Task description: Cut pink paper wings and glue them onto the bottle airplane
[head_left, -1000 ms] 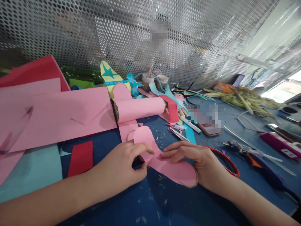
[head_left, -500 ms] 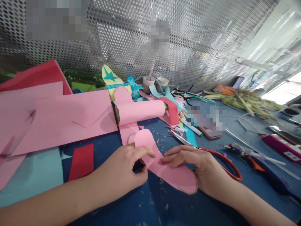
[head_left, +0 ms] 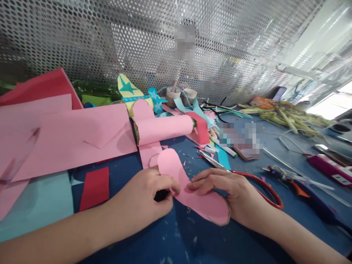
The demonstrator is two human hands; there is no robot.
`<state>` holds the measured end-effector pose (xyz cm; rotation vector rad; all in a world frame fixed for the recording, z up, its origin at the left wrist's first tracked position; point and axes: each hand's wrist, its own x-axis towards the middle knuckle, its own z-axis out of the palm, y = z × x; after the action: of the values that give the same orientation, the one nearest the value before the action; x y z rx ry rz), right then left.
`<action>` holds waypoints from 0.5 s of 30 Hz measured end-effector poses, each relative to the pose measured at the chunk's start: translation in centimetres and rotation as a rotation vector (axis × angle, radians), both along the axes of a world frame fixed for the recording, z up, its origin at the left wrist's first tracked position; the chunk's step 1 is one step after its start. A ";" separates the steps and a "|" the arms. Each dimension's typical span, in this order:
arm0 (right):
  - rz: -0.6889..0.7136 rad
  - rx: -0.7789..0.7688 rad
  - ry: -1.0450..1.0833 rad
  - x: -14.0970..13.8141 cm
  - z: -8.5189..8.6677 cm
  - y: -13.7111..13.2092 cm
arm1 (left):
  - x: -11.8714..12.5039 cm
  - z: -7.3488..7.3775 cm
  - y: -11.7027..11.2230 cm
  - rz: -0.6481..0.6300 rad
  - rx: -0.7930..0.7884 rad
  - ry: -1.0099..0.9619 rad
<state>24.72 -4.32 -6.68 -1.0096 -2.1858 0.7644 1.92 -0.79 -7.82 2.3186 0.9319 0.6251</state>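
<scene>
Tabletop [head_left: 192, 242]: half-curled right hand [head_left: 233, 189] touches cutout [head_left: 203, 205].

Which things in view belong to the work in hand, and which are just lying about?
Work in hand:
- pink cutout, touched by the left hand and right hand
- probably the pink-covered cylinder and scissors

Probably just lying about:
- phone
- withered stalks

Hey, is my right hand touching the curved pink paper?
Touching. The head view shows the right hand with its fingers resting on top of the curved pink paper.
</scene>
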 end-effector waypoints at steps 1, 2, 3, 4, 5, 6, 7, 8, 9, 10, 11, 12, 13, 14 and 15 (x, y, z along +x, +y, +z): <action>0.009 0.004 -0.004 0.0 0.0 0.0 | 0.0 0.1 0.0 0.003 0.005 -0.001; 0.019 0.007 -0.007 0.0 0.0 0.0 | 0.0 0.1 0.0 0.006 0.009 0.001; 0.029 0.010 -0.010 0.0 0.0 0.0 | -0.1 0.2 -0.1 0.009 0.012 0.006; 0.038 0.013 -0.013 0.1 0.0 0.1 | -0.1 0.2 -0.1 0.009 0.011 0.014; 0.043 0.011 -0.019 0.1 0.1 0.1 | -0.1 0.3 -0.1 0.004 0.009 0.025; 0.047 0.001 -0.032 0.1 0.1 0.1 | -0.2 0.3 0.0 -0.006 0.013 0.036; 0.054 -0.008 -0.049 0.1 0.2 0.1 | -0.3 0.4 0.0 -0.024 0.020 0.049; 0.069 -0.014 -0.071 0.0 0.2 0.1 | -0.3 0.4 0.0 -0.049 0.031 0.060; 0.090 -0.011 -0.091 0.0 0.3 0.1 | -0.4 0.4 0.1 -0.078 0.045 0.071; 0.114 0.002 -0.108 -0.1 0.3 0.1 | -0.5 0.5 0.1 -0.106 0.059 0.081; 0.136 0.022 -0.126 -0.2 0.4 0.1 | -0.5 0.5 0.1 -0.131 0.072 0.090; 0.153 0.043 -0.144 -0.3 0.4 0.0 | -0.5 0.5 0.1 -0.150 0.083 0.099; 0.162 0.063 -0.160 -0.4 0.5 0.0 | -0.5 0.6 0.1 -0.166 0.097 0.107; 0.163 0.076 -0.180 -0.6 0.5 0.0 | -0.5 0.7 0.1 -0.176 0.116 0.112; 0.162 0.086 -0.203 -0.6 0.5 -0.1 | -0.5 0.8 0.0 -0.183 0.135 0.118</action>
<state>24.08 -4.40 -6.14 -0.9100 -2.4771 0.6568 1.42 -0.78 -7.04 2.5493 0.7368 0.4923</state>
